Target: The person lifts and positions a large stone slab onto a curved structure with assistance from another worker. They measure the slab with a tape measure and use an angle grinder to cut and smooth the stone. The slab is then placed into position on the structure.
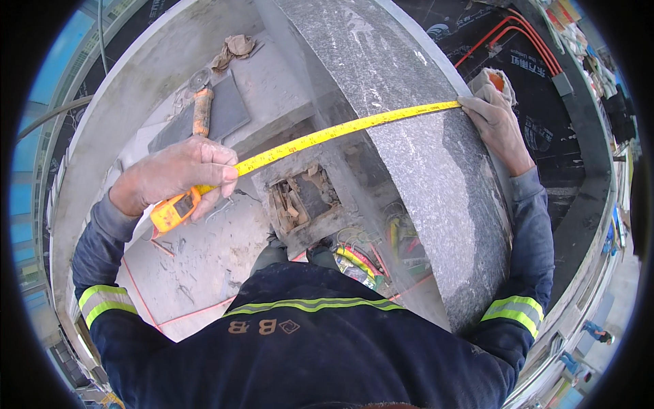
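A yellow tape measure is pulled out across a grey speckled stone slab (436, 163), its blade (354, 125) running taut and slightly uphill to the right. My left hand (178, 169) is closed around the blade close to the yellow-orange case (174, 213), which hangs below the fingers. At the slab's right edge my right hand (493, 119) pinches the blade's end between thumb and fingers. Just behind that hand lies a whitish, crumpled thing with an orange inside (498, 82).
An orange-bodied angle grinder (202, 112) rests on a dark flat tile (229, 109) beyond my left hand, near a brown cloth (238, 46). Below the blade is a square opening with rubble (289, 204). Cables (355, 259) lie by my feet. Red pipes (521, 31) cross black sheeting (545, 129).
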Demonstrator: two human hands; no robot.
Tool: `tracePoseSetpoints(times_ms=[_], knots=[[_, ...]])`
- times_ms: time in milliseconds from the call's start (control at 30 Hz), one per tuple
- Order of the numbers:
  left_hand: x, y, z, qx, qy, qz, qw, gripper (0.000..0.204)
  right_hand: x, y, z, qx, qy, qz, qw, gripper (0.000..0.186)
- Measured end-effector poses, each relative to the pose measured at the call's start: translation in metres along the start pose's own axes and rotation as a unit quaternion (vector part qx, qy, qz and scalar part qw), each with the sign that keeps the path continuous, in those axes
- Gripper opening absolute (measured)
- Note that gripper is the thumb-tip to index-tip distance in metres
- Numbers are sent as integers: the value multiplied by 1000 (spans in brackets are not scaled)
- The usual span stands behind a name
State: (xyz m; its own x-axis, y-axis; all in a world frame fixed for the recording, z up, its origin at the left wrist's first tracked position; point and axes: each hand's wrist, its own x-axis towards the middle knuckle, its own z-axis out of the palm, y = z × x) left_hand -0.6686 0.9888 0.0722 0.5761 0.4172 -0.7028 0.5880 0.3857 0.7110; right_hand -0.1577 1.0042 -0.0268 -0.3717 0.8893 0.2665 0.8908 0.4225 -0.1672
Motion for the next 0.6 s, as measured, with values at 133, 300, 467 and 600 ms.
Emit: tracePoseSetpoints(times_ms=[133,300,467,600], knots=[[-1,-1,4,13,6,-1,1000,34,-2,-2,-2,2,23,-33,999,23],[-3,-3,10,-18,10,-10,1000,33,-5,-5,-3,1,16,-19,1000,25],[-3,-4,9,-6,4,-4,1000,33,-6,-4,-2,-7,18,-22,1000,26],[-2,-7,10,-10,13,-3,1000,34,-8,1,1,-12,16,-14,1000,25]])
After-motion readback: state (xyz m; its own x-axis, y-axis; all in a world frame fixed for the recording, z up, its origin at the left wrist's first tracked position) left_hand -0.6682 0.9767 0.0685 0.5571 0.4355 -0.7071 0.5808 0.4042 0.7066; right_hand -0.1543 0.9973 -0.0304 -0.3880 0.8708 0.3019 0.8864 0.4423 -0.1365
